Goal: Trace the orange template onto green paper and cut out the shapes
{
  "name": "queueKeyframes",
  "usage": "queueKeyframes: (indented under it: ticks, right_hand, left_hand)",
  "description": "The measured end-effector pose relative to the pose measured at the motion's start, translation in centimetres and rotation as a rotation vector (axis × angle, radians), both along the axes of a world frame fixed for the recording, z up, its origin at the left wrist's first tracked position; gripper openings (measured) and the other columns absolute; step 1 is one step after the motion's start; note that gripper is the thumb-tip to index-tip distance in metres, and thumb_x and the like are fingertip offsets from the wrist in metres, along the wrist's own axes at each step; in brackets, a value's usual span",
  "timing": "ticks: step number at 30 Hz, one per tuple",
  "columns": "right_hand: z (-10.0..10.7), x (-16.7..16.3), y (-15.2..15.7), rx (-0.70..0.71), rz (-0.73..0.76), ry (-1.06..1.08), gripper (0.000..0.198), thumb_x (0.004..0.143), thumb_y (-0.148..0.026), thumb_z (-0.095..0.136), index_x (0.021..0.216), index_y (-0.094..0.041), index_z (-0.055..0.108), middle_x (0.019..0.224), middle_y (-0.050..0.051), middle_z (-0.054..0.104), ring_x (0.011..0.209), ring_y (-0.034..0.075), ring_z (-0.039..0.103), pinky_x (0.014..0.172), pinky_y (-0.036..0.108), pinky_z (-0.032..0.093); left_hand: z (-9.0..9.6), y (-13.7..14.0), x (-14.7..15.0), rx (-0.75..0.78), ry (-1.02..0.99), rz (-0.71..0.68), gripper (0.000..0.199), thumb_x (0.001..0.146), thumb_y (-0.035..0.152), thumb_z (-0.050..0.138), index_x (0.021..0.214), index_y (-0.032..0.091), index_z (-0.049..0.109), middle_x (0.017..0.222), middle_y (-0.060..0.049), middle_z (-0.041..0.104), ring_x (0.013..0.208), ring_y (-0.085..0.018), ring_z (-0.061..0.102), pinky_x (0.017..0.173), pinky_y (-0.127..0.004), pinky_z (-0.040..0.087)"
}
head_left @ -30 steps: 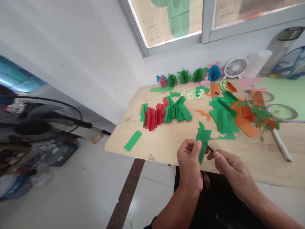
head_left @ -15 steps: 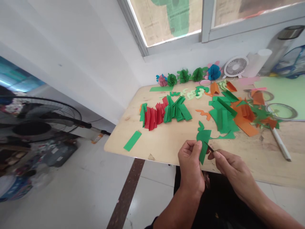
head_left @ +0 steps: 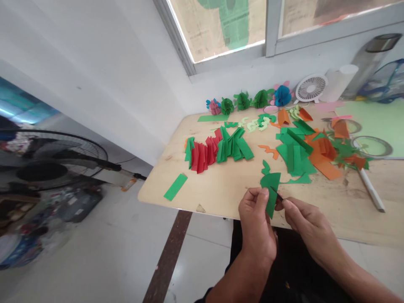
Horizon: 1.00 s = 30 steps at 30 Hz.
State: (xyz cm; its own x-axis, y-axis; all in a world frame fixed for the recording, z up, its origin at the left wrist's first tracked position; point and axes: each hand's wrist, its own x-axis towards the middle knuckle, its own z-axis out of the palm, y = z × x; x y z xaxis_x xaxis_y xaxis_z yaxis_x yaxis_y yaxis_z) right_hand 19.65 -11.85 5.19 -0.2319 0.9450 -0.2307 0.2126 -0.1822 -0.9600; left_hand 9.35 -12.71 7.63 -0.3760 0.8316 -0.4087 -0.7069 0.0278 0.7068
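Near the table's front edge, my left hand (head_left: 257, 210) pinches a piece of green paper (head_left: 272, 201) between thumb and fingers. My right hand (head_left: 304, 216) is closed around small scissors (head_left: 278, 194); their dark blades lie across the paper's right side, while the handles are hidden in my fingers. Just beyond the held piece lies a small curved green cutout (head_left: 265, 167). A wavy orange cutout (head_left: 269, 151) sits a little farther back. To the right is a pile of folded green paper (head_left: 293, 155).
Red folded papers (head_left: 199, 158) and green ones (head_left: 233, 145) stand in a row on the wooden table (head_left: 217, 187). Orange paper (head_left: 326, 164), tape rolls (head_left: 372, 146) and a white-handled cutter (head_left: 370, 189) lie right. Paper figures (head_left: 243, 101) and a small fan (head_left: 312, 88) line the wall.
My left hand and the green paper have shifted slightly right, and the paper has turned a little. The scissors stay at its right side; my right hand has hardly moved.
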Motion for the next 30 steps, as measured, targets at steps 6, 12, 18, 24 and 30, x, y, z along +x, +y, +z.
queueKeyframes:
  ticks: [6, 12, 18, 24, 30]
  right_hand:
    - [0.0, 0.0, 0.1, -0.012, 0.022, -0.011, 0.043, 0.086, -0.058, 0.047, 0.077, -0.019, 0.064, 0.046, -0.006, 0.034, 0.037, 0.011, 0.038, 0.035, 0.023, 0.032]
    - [0.1, 0.1, 0.0, -0.019, 0.030, -0.038, 0.044, 0.085, -0.060, 0.047, 0.073, -0.020, 0.060, 0.041, -0.007, 0.035, 0.035, 0.011, 0.037, 0.035, 0.023, 0.029]
    - [0.2, 0.0, 0.2, -0.001, 0.034, 0.013, 0.046, 0.086, -0.058, 0.049, 0.058, -0.022, 0.043, 0.047, -0.006, 0.035, 0.038, 0.010, 0.038, 0.036, 0.023, 0.032]
    - [0.3, -0.1, 0.2, 0.035, 0.028, -0.035, 0.046, 0.087, -0.058, 0.048, 0.057, -0.023, 0.040, 0.047, -0.005, 0.036, 0.039, 0.011, 0.037, 0.036, 0.023, 0.031]
    - [0.2, -0.2, 0.0, 0.048, 0.028, -0.055, 0.046, 0.088, -0.057, 0.045, 0.058, -0.023, 0.041, 0.048, -0.005, 0.037, 0.041, 0.011, 0.037, 0.038, 0.023, 0.032]
  left_hand:
    - [-0.1, 0.2, -0.6, -0.005, 0.001, -0.029, 0.027, 0.066, 0.031, 0.076, 0.070, 0.018, 0.053, 0.063, 0.002, 0.058, 0.062, -0.012, 0.058, 0.066, -0.025, 0.045]
    - [-0.1, 0.7, -1.2, -0.013, 0.045, -0.041, 0.024, 0.065, 0.029, 0.076, 0.070, 0.017, 0.056, 0.061, 0.002, 0.057, 0.057, -0.010, 0.055, 0.061, -0.023, 0.043]
    - [0.1, 0.6, -1.0, -0.039, -0.057, -0.066, 0.027, 0.063, 0.030, 0.077, 0.069, 0.017, 0.054, 0.063, 0.002, 0.057, 0.059, -0.011, 0.056, 0.061, -0.024, 0.045]
    - [0.2, 0.3, -0.8, 0.002, -0.086, -0.040, 0.026, 0.065, 0.027, 0.076, 0.069, 0.018, 0.053, 0.060, 0.003, 0.054, 0.058, -0.011, 0.054, 0.062, -0.024, 0.045]
    - [0.0, -0.1, -0.5, 0.018, -0.107, -0.029, 0.024, 0.068, 0.028, 0.075, 0.068, 0.017, 0.053, 0.066, 0.000, 0.058, 0.065, -0.012, 0.057, 0.068, -0.025, 0.045]
